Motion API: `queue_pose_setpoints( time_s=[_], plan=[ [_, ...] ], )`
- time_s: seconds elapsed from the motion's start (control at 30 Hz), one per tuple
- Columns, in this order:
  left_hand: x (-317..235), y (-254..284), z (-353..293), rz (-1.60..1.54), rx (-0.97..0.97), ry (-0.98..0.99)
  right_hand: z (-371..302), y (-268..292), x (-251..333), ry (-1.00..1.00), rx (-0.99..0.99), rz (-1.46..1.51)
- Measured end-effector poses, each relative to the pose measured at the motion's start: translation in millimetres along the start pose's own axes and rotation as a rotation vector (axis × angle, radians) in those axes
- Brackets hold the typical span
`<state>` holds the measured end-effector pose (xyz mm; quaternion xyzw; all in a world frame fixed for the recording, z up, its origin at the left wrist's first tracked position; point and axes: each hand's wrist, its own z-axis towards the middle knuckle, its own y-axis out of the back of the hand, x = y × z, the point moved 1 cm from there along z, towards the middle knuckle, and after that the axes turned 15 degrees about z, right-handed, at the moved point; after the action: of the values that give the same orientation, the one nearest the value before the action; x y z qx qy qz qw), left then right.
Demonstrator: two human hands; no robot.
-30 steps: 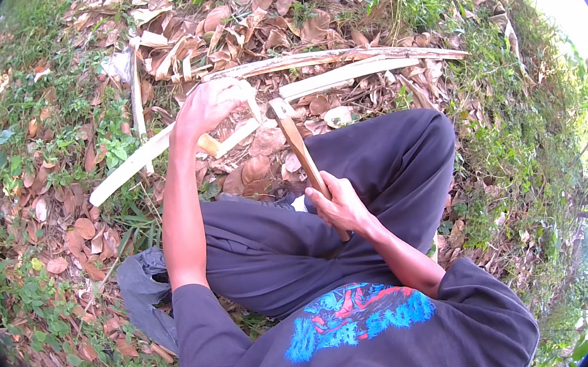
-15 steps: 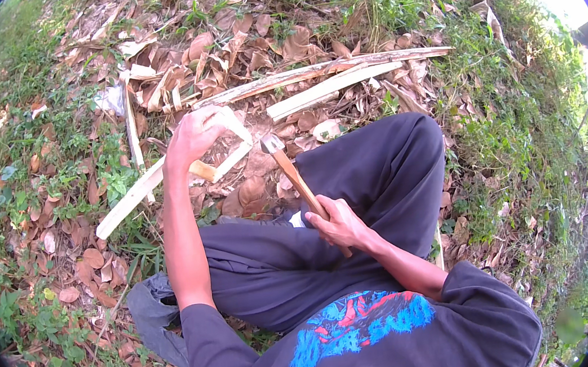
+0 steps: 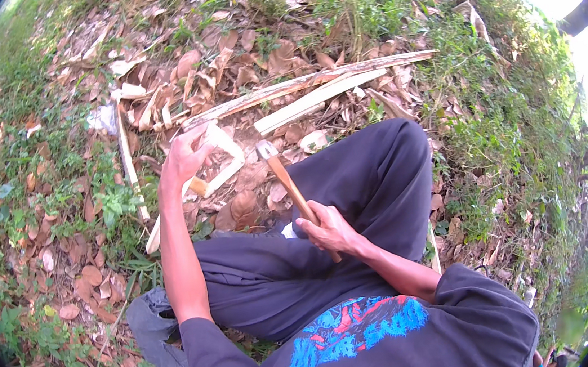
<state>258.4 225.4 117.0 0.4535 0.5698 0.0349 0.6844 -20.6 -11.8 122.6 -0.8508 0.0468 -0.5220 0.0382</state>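
My left hand is closed on a pale wooden strip, thumb and fingers at its upper end. The strip meets another pale piece at a bent corner. Beside that piece is a small yellowish wooden block. Another pale end shows left of my forearm, which hides the middle. My right hand is wrapped around the wooden handle of a hammer, held above my lap. Its metal head points up and left, apart from the strips.
Beyond my hands lie a long rough wooden strip and a shorter pale one. A thin upright strip lies on the left near a whitish crumpled scrap. Dry leaves and grass surround my crossed legs; a dark cloth lies by my left elbow.
The lower-left pale end has swung in toward my left forearm, and the corner pieces have turned slightly in my left hand. Both hands keep their holds; the whole view has shifted a little.
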Motion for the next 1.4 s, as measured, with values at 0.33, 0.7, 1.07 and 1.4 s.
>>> queue_pose_setpoints(
  time_s=[0.33,0.7,1.07,1.4],
  plan=[
    [-16.1,-19.4,-7.6,-0.075,0.004,0.015,125.8,-13.6,6.3,0.337,0.103,0.266],
    [-8.4,-38.2,-7.1,-0.171,0.002,-0.001,178.8,-56.9,14.5,0.434,0.126,0.61],
    [-81.5,37.6,-15.3,0.025,-0.046,-0.013,231.3,-22.6,10.1,0.241,-0.04,0.315],
    [-66.9,70.5,-24.1,0.649,-0.079,0.031,199.5,-18.4,24.6,0.148,0.147,0.517]
  ],
)
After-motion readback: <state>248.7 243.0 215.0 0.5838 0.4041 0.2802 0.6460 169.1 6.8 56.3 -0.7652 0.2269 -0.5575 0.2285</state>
